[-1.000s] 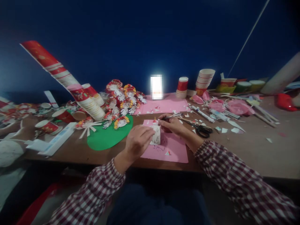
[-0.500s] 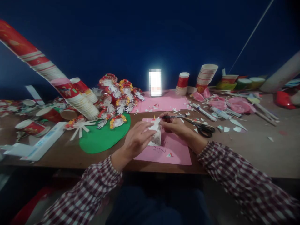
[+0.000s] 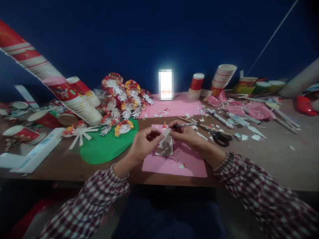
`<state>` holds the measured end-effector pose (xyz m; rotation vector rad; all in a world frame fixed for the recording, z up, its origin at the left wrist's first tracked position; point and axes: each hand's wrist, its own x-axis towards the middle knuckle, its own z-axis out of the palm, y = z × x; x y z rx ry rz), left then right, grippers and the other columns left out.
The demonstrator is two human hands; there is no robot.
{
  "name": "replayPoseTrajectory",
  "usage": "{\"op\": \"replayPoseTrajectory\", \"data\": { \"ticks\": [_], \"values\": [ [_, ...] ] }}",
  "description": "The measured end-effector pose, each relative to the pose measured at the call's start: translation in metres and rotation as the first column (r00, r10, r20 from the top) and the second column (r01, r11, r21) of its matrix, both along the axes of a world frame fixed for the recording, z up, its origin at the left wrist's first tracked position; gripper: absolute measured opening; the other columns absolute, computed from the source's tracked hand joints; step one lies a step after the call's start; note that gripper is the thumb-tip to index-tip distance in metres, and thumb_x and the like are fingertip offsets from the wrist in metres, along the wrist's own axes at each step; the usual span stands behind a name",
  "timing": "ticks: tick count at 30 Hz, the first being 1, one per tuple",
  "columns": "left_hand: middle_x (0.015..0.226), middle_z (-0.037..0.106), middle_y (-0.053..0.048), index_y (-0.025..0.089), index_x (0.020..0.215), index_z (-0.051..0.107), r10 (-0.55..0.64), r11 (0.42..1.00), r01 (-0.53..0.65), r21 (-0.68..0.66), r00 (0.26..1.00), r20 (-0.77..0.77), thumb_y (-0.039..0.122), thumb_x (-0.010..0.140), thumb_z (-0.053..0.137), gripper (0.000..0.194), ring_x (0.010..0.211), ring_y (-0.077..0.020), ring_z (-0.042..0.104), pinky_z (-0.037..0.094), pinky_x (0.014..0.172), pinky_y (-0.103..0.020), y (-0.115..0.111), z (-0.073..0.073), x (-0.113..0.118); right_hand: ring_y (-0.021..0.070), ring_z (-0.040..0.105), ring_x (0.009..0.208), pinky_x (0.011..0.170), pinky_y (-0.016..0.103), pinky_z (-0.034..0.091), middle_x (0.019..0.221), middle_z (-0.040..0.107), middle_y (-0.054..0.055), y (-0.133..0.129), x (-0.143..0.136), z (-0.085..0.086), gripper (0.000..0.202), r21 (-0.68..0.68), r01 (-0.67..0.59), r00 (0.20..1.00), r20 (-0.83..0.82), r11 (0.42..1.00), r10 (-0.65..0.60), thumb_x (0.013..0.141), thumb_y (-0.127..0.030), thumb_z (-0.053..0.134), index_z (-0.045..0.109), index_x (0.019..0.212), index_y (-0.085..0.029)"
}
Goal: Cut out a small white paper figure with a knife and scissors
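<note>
Left hand (image 3: 144, 143) and right hand (image 3: 187, 135) pinch the paper (image 3: 166, 136) — pen (image 3: 184, 125) tucked in the right, likely freeing its fingertips.

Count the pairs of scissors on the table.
1: the black-handled scissors, lying to the right of the right hand. More could be hidden in the clutter.

A brown wooden surface (image 3: 224, 172) is covered with pink paper sheets (image 3: 196, 167), a green rounded sheet (image 3: 99, 149) and white paper scraps (image 3: 244, 137). Black-handled scissors (image 3: 221, 138) are laid on its right half.
</note>
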<state>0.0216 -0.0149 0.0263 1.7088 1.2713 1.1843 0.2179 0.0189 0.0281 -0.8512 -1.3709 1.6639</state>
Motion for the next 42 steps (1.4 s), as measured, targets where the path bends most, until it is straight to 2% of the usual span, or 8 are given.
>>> {"op": "replayPoseTrajectory", "data": {
  "ticks": [3, 9, 16, 23, 28, 30, 34, 42],
  "values": [
    [0.077, 0.068, -0.002, 0.016, 0.089, 0.065, -0.018, 1.000, 0.019, -0.002, 1.000, 0.019, 0.032, 0.077, 0.071, 0.021, 0.067, -0.0130, 0.065, 0.052, 0.061, -0.022, 0.005, -0.003, 0.000, 0.0118, 0.054, 0.064, 0.055, 0.023, 0.046, 0.076, 0.057, -0.002, -0.005, -0.003, 0.002, 0.028, 0.011, -0.003, 1.000, 0.002, 1.000, 0.003, 0.075, -0.028, 0.071, 0.055, 0.096, -0.022],
    [0.085, 0.071, -0.005, 0.017, 0.095, 0.067, -0.031, 0.999, 0.030, -0.021, 0.999, -0.040, 0.031, 0.079, 0.068, 0.022, 0.074, -0.0151, 0.066, 0.053, 0.064, -0.024, 0.005, -0.009, -0.005, 0.0093, 0.048, 0.058, 0.047, 0.019, 0.038, 0.071, 0.054, -0.004, -0.009, -0.008, 0.006, 0.014, 0.018, 0.192, 0.973, 0.124, 0.981, -0.192, 0.083, -0.025, 0.061, 0.056, 0.095, -0.022],
    [0.071, 0.071, -0.004, 0.015, 0.093, 0.072, -0.083, 0.974, 0.056, -0.217, 0.990, -0.118, 0.036, 0.079, 0.068, 0.025, 0.050, -0.0113, 0.058, 0.046, 0.046, -0.021, -0.002, -0.008, -0.008, 0.0090, 0.047, 0.054, 0.045, 0.019, 0.039, 0.072, 0.057, -0.002, -0.001, -0.007, -0.008, 0.011, 0.025, 0.189, 0.971, 0.142, 0.982, -0.191, 0.084, -0.027, 0.060, 0.057, 0.094, -0.023],
    [0.084, 0.073, -0.005, 0.019, 0.097, 0.072, -0.095, 0.991, 0.123, 0.061, 0.935, -0.343, 0.027, 0.082, 0.066, 0.018, 0.069, -0.0147, 0.065, 0.052, 0.060, -0.024, -0.001, -0.018, -0.011, 0.0106, 0.049, 0.053, 0.047, 0.023, 0.040, 0.068, 0.056, -0.002, 0.001, -0.006, -0.012, 0.009, 0.053, 0.170, 0.968, 0.176, 0.984, -0.177, 0.084, -0.025, 0.058, 0.057, 0.093, -0.023],
    [0.104, 0.068, -0.009, 0.021, 0.101, 0.071, 0.047, 0.943, 0.150, 0.297, 0.824, -0.565, 0.028, 0.081, 0.068, 0.021, 0.097, -0.0231, 0.062, 0.051, 0.085, -0.039, -0.001, -0.017, -0.011, 0.0114, 0.049, 0.054, 0.049, 0.024, 0.040, 0.070, 0.057, -0.002, 0.000, -0.006, -0.012, 0.009, 0.097, 0.147, 0.966, 0.202, 0.984, -0.165, 0.086, -0.026, 0.056, 0.056, 0.094, -0.022],
    [0.108, 0.067, -0.010, 0.021, 0.102, 0.070, 0.040, 0.918, 0.212, 0.335, 0.791, -0.611, 0.027, 0.083, 0.066, 0.021, 0.100, -0.0236, 0.061, 0.050, 0.087, -0.041, -0.003, -0.014, -0.010, 0.0140, 0.054, 0.063, 0.057, 0.027, 0.043, 0.076, 0.061, 0.001, 0.001, -0.002, -0.011, 0.007, 0.258, 0.133, 0.938, 0.279, 0.957, -0.206, 0.087, -0.024, 0.055, 0.058, 0.093, -0.021],
    [0.105, 0.070, -0.009, 0.020, 0.102, 0.069, -0.078, 0.870, 0.378, 0.316, 0.739, -0.669, 0.023, 0.087, 0.061, 0.018, 0.099, -0.0226, 0.061, 0.048, 0.089, -0.042, -0.008, -0.008, -0.008, 0.0179, 0.060, 0.076, 0.071, 0.030, 0.043, 0.088, 0.068, 0.003, 0.007, 0.009, -0.008, 0.012, 0.590, -0.070, 0.830, 0.482, 0.804, -0.282, 0.086, -0.023, 0.060, 0.063, 0.098, -0.023],
    [0.105, 0.072, -0.007, 0.021, 0.107, 0.069, -0.116, 0.879, 0.397, 0.264, 0.714, -0.690, 0.028, 0.087, 0.063, 0.022, 0.103, -0.0233, 0.059, 0.047, 0.090, -0.043, -0.010, -0.011, -0.010, 0.0186, 0.059, 0.075, 0.070, 0.029, 0.041, 0.087, 0.070, 0.004, 0.020, 0.019, -0.015, 0.023, 0.625, -0.225, 0.794, 0.562, 0.748, -0.231, 0.076, -0.019, 0.072, 0.069, 0.099, -0.023]
  ]
}}
